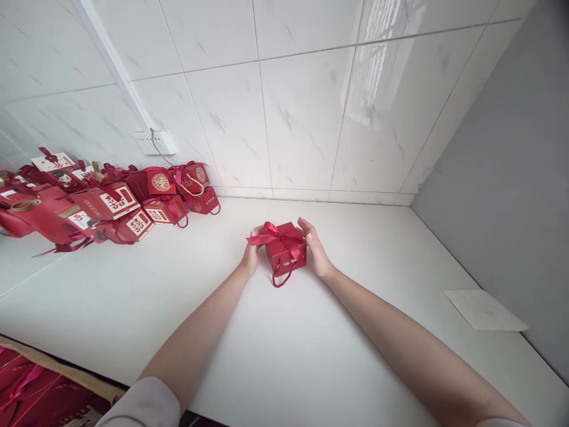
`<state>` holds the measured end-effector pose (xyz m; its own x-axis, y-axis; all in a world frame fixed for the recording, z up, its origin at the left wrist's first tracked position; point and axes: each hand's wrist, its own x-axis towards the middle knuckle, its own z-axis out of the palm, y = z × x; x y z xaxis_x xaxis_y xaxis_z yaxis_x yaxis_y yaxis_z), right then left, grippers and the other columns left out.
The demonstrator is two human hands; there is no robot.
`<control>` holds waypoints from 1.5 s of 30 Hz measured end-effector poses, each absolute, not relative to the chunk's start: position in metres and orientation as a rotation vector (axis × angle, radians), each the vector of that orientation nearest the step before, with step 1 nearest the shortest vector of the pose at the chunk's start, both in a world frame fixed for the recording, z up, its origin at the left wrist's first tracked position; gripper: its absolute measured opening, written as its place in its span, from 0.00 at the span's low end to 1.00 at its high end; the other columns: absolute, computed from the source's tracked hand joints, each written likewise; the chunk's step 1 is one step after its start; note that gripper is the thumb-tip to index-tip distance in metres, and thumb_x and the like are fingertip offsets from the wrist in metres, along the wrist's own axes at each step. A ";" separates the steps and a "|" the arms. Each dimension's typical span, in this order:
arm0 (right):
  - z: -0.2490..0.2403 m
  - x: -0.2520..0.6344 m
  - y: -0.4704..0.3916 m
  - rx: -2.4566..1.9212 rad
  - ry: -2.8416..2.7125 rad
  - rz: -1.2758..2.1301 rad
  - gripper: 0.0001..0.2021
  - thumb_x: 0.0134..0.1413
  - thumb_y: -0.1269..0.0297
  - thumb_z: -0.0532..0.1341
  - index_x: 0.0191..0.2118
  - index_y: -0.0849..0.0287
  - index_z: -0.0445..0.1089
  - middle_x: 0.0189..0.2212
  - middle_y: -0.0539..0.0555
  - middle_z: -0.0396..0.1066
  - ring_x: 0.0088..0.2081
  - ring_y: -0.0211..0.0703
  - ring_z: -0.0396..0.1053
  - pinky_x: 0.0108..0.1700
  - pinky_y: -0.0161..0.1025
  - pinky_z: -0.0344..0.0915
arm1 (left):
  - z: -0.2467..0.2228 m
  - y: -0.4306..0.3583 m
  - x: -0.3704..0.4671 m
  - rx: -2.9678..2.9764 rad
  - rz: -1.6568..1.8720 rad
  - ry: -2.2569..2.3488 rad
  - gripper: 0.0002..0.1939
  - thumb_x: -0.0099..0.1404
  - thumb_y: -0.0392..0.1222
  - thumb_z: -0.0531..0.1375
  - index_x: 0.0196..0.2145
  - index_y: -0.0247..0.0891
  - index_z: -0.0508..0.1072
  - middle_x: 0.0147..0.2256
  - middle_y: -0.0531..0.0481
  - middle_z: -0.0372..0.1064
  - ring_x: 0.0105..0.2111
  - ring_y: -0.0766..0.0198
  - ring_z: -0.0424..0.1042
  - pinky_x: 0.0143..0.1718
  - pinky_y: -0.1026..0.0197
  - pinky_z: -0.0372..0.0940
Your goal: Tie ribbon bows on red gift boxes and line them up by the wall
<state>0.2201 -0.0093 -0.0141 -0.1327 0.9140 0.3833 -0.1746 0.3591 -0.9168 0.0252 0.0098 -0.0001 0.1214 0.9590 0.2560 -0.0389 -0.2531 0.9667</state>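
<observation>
A small red gift box [288, 264] sits on the white table, tied on top with a red ribbon bow [279, 236]. A twisted red cord handle [281, 281] hangs down its front. My left hand [252, 252] is against the box's left side, its fingers partly hidden behind the box and ribbon. On the opposite side, my right hand [315, 248] rests along the box with fingers slightly curved. Between them, the two hands hold the box upright.
A pile of red gift boxes [111, 204] with ribbons and cords lies at the left against the tiled wall. Above it is a white power strip [155, 143]. A white sheet [484, 309] lies at the right by the grey partition. More red packages [40, 391] show at lower left.
</observation>
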 end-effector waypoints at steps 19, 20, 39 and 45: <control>-0.007 0.235 -0.001 -0.619 -1.455 1.632 0.31 0.56 0.36 0.53 0.57 0.50 0.66 0.61 0.54 0.64 0.61 0.55 0.62 0.61 0.55 0.60 | 0.012 0.009 0.024 1.123 0.704 0.599 0.24 0.60 0.49 0.61 0.51 0.35 0.72 0.47 0.38 0.74 0.45 0.48 0.74 0.47 0.49 0.64; -0.008 0.237 0.000 -0.602 -1.466 1.658 0.31 0.56 0.36 0.53 0.58 0.50 0.65 0.62 0.54 0.63 0.61 0.55 0.62 0.61 0.55 0.60 | 0.012 0.012 0.023 1.117 0.707 0.604 0.24 0.59 0.49 0.61 0.51 0.35 0.72 0.46 0.38 0.75 0.45 0.48 0.74 0.47 0.49 0.65; 0.002 0.230 -0.009 -0.652 -1.574 1.479 0.28 0.60 0.38 0.50 0.53 0.52 0.70 0.54 0.53 0.70 0.55 0.53 0.67 0.58 0.50 0.61 | 0.000 0.016 0.019 1.034 0.816 0.777 0.20 0.61 0.54 0.58 0.38 0.34 0.77 0.36 0.42 0.78 0.35 0.51 0.75 0.40 0.52 0.65; -0.003 0.230 -0.006 -0.652 -1.443 1.518 0.25 0.59 0.42 0.54 0.52 0.52 0.70 0.51 0.53 0.72 0.52 0.54 0.69 0.57 0.51 0.62 | 0.008 0.014 0.021 1.171 0.848 0.832 0.22 0.59 0.56 0.60 0.42 0.36 0.75 0.40 0.42 0.76 0.37 0.50 0.75 0.39 0.52 0.66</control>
<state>0.2303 -0.0063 -0.0029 -0.4436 0.8716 0.2087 -0.2529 0.1017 -0.9621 0.0213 0.0138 0.0081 0.4439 0.8899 -0.1052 -0.1221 0.1763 0.9767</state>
